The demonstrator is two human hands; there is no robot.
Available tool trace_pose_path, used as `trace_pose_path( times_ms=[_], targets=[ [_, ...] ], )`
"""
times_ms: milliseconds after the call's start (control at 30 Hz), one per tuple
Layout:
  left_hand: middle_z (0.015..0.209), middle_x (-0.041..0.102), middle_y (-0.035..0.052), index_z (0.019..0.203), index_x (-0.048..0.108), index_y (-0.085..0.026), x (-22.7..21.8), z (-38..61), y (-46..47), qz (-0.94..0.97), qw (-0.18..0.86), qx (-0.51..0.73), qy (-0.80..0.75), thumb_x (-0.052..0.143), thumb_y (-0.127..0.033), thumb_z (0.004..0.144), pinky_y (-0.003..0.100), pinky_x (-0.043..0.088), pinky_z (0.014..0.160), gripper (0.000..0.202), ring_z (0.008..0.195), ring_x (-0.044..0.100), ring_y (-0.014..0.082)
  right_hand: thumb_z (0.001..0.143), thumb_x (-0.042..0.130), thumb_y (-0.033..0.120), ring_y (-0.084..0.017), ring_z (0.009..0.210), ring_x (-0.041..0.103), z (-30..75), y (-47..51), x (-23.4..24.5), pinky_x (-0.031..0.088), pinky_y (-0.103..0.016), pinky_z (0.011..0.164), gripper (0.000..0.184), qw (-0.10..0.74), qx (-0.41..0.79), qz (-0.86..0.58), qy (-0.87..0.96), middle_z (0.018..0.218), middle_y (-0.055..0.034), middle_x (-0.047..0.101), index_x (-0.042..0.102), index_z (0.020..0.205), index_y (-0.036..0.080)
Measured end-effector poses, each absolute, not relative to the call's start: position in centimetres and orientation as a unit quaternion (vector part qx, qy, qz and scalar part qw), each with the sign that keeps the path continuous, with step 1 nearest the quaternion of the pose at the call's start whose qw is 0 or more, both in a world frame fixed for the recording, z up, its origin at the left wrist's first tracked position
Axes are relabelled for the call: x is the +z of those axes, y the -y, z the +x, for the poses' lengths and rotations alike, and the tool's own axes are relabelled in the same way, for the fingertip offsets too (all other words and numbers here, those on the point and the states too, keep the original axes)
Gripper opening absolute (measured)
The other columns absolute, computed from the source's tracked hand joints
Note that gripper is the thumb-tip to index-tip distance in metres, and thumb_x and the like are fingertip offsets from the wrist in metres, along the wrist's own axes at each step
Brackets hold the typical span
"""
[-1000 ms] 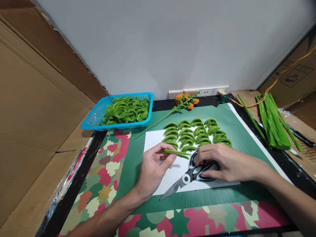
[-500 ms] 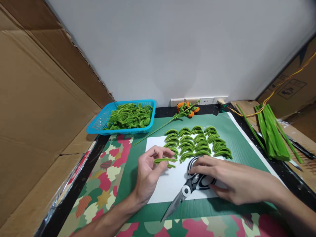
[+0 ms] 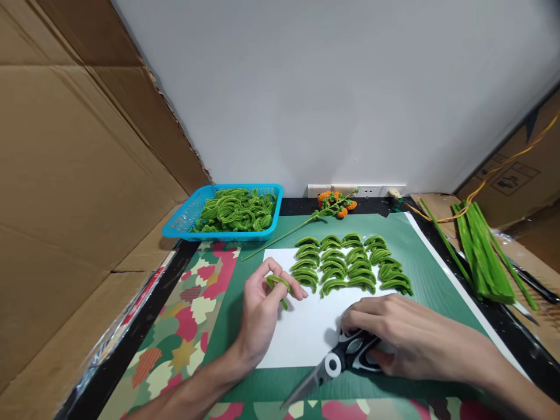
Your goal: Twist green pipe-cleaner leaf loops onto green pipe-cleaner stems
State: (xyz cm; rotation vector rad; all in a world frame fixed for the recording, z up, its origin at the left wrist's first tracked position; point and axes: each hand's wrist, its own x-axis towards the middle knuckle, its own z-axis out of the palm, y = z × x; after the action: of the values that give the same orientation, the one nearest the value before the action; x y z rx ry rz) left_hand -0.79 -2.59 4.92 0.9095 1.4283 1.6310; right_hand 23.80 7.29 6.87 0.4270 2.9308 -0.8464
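My left hand (image 3: pixel 266 309) pinches a bent green pipe cleaner (image 3: pixel 279 281) between thumb and fingers, over the left part of a white sheet (image 3: pixel 301 332). The fingers of my right hand (image 3: pixel 380 326) are on the black-and-white handles of a pair of scissors (image 3: pixel 339 360), whose closed blades point toward the lower left. Just beyond both hands lie rows of curved green pipe cleaner pieces (image 3: pixel 333 272), arranged in columns on the sheet and the green mat.
A blue basket (image 3: pixel 168 229) of looped green pipe cleaners stands at the back left. Beside it lies a stem with orange flowers (image 3: pixel 326 201). Green pipe cleaner bundles (image 3: pixel 485 256) and a black-handled tool (image 3: pixel 540 286) lie right. Cardboard (image 3: pixel 87 146) walls the left side.
The green pipe cleaner in my left hand was nearly straight and now shows bent into a loop. My right hand and the scissors have shifted slightly lower. The view has tilted a little.
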Motion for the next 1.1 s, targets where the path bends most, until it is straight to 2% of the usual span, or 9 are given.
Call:
trace_pose_path(
  times_ms=[133,300,433,533,667,800,900,1000,1100],
  targets=[
    [0.068,0.068,-0.0039,0.082,0.053,-0.023,4.9,-1.1,2.4,0.343,0.388,0.662,-0.541,0.062,-0.013,0.086,0.027,0.047,0.074,0.013,0.069,0.061,0.0150,0.075,0.067,-0.001,-0.018,0.088,0.073,24.4,-7.7,7.6,0.052,-0.027,0.076,0.048,-0.044,-0.362,0.142,-0.920,0.106,0.0018,0.077,0.068,0.115,0.027],
    [0.070,0.062,-0.0039,0.097,0.058,-0.022,4.7,-1.1,2.1,0.285,0.439,0.687,-0.504,0.070,-0.030,0.095,0.025,0.045,0.071,0.015,0.069,0.056,0.0141,0.089,0.082,0.019,-0.022,0.108,0.076,24.0,-8.2,6.4,0.058,-0.032,0.095,0.053,-0.202,-0.515,0.164,-0.817,0.125,-0.0053,0.079,0.069,0.140,0.029],
    [0.074,0.062,-0.0041,0.107,0.057,-0.023,4.7,-0.8,2.1,0.288,0.438,0.679,-0.514,0.075,-0.039,0.098,0.025,0.045,0.068,0.025,0.068,0.052,0.0133,0.085,0.093,0.038,-0.019,0.089,0.069,22.2,-7.6,4.6,0.055,-0.029,0.080,0.061,-0.271,-0.665,0.185,-0.671,0.100,-0.0031,0.074,0.070,0.141,0.028],
    [0.074,0.063,-0.0035,0.113,0.056,-0.023,4.9,-0.7,2.2,0.302,0.431,0.671,-0.523,0.074,-0.042,0.100,0.025,0.045,0.068,0.029,0.069,0.052,0.0144,0.090,0.084,0.062,-0.014,0.072,0.052,21.4,-6.5,4.3,0.045,-0.026,0.068,0.067,-0.260,-0.743,0.130,-0.603,0.082,0.0009,0.060,0.066,0.142,0.023],
    [0.077,0.067,-0.0013,0.125,0.058,-0.021,5.0,-0.7,2.1,0.318,0.427,0.655,-0.536,0.074,-0.045,0.101,0.026,0.045,0.068,0.038,0.069,0.053,0.0154,0.100,0.059,0.079,-0.018,0.086,0.055,21.4,-4.9,5.2,0.046,-0.033,0.084,0.072,-0.182,-0.769,0.078,-0.608,0.097,-0.0041,0.057,0.058,0.144,0.022],
    [0.083,0.064,-0.0002,0.123,0.068,-0.018,4.9,-0.6,2.1,0.342,0.418,0.651,-0.534,0.079,-0.048,0.096,0.025,0.046,0.066,0.042,0.069,0.051,0.0148,0.102,0.052,0.080,-0.020,0.091,0.061,21.2,-3.9,5.7,0.049,-0.036,0.087,0.069,-0.101,-0.790,0.046,-0.603,0.104,-0.0066,0.061,0.054,0.141,0.022],
    [0.081,0.059,-0.0016,0.124,0.070,-0.019,4.9,-0.4,2.3,0.356,0.415,0.641,-0.539,0.075,-0.049,0.100,0.025,0.046,0.067,0.039,0.069,0.049,0.0144,0.104,0.049,0.079,-0.021,0.092,0.064,20.8,-3.5,5.5,0.050,-0.037,0.089,0.067,-0.096,-0.810,0.041,-0.577,0.101,-0.0064,0.065,0.053,0.139,0.022],
    [0.078,0.055,-0.0027,0.122,0.070,-0.020,4.9,-0.4,2.6,0.374,0.401,0.634,-0.546,0.066,-0.054,0.106,0.024,0.045,0.067,0.038,0.069,0.047,0.0139,0.106,0.057,0.070,-0.020,0.087,0.066,20.5,-3.4,5.3,0.051,-0.039,0.092,0.056,-0.100,-0.834,0.046,-0.540,0.097,-0.0048,0.066,0.056,0.132,0.021],
    [0.073,0.052,-0.0036,0.106,0.070,-0.019,4.8,-0.6,2.6,0.396,0.362,0.628,-0.564,0.063,-0.056,0.107,0.023,0.042,0.065,0.038,0.066,0.045,0.0127,0.108,0.062,0.056,-0.019,0.086,0.067,20.4,-3.5,5.1,0.052,-0.039,0.092,0.043,-0.094,-0.849,0.042,-0.518,0.093,-0.0041,0.068,0.056,0.130,0.019]
  ],
)
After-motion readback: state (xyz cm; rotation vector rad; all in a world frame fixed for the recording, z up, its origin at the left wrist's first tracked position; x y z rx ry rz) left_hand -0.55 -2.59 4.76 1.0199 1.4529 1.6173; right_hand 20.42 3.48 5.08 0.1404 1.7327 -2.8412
